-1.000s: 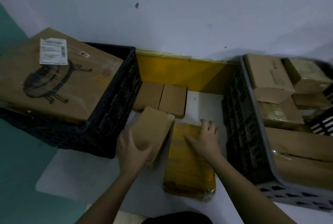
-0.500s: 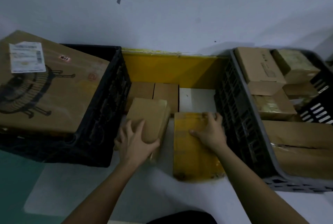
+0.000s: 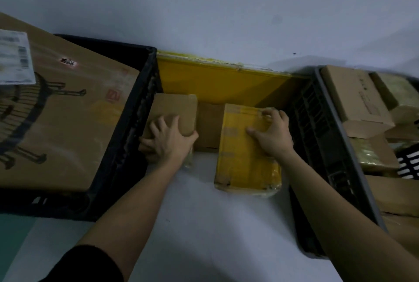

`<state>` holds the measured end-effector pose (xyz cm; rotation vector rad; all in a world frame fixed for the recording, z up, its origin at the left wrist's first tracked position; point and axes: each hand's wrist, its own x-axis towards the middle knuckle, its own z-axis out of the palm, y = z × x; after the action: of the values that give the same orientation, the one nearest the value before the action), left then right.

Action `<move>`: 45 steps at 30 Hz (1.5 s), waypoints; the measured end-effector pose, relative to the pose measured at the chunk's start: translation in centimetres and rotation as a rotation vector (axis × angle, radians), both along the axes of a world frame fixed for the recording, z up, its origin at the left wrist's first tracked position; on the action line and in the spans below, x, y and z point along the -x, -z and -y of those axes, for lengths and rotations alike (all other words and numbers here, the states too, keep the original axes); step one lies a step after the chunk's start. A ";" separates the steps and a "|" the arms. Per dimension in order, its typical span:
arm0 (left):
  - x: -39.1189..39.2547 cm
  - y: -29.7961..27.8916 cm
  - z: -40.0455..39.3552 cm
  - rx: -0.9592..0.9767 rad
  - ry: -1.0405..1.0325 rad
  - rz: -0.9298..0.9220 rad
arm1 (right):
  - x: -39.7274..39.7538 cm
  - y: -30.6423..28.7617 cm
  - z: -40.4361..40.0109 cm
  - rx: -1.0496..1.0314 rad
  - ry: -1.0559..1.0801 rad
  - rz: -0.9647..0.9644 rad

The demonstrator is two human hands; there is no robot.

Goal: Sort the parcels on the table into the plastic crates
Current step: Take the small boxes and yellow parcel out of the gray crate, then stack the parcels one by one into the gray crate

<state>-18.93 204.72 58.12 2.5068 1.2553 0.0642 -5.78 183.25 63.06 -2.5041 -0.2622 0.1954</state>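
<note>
Your left hand [image 3: 169, 140] is clamped on a small brown parcel [image 3: 174, 113] — fingers spread over its top, thumb hooked round its near right corner — and that parcel sits hard against the right wall of the black crate [image 3: 127, 136] on the left. Your right hand [image 3: 271, 133] grips the yellow-taped parcel [image 3: 243, 159], fingertips curled over its far right corner and thumb pressed flat on its top; this parcel lies on the white table [image 3: 204, 225] between the two crates, its far end over a flat brown box [image 3: 209, 127] that shows between the two parcels you hold. Behind them a large yellow package [image 3: 217, 82] stands against the wall. The black crate carries a big cardboard carton [image 3: 63, 122] with a white label, tilted across its rim. The grey crate [image 3: 326, 145] on the right is packed with several brown and taped parcels [image 3: 356, 100] — none of them touching your hand.
</note>
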 end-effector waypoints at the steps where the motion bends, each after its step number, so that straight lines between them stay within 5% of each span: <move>1: -0.4 0.4 0.3 -0.020 0.014 -0.019 | -0.5 0.2 -1.0 -0.011 -0.005 -0.008; 11: -3.7 1.7 -2.1 -0.101 0.097 0.079 | -2.8 2.1 -7.6 -0.195 -0.063 -0.001; 14: -4.4 1.9 -1.7 -0.082 0.109 0.074 | -0.2 1.7 -6.9 -0.035 -0.250 0.216; 21: -3.3 1.8 -2.8 -0.011 0.208 0.195 | 5.9 3.6 -4.2 0.468 -0.592 0.176; 30: -1.9 2.3 -1.4 0.046 0.328 -0.001 | 3.4 3.8 -6.7 0.537 -0.563 0.191; 36: -1.8 0.6 -1.4 0.104 0.354 -0.073 | 2.4 3.5 -7.0 0.509 -0.594 0.127; 41: -2.4 -3.1 -1.2 0.115 0.358 -0.261 | 1.5 -0.1 -5.7 0.228 -0.510 0.078; 45: -3.4 -6.2 0.0 0.103 0.388 -0.157 | 1.6 -3.7 -3.4 0.084 -0.392 0.150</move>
<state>-15.52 204.77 64.28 2.6550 0.7793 -0.2863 -7.39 186.65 66.77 -2.5308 -0.8228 0.1779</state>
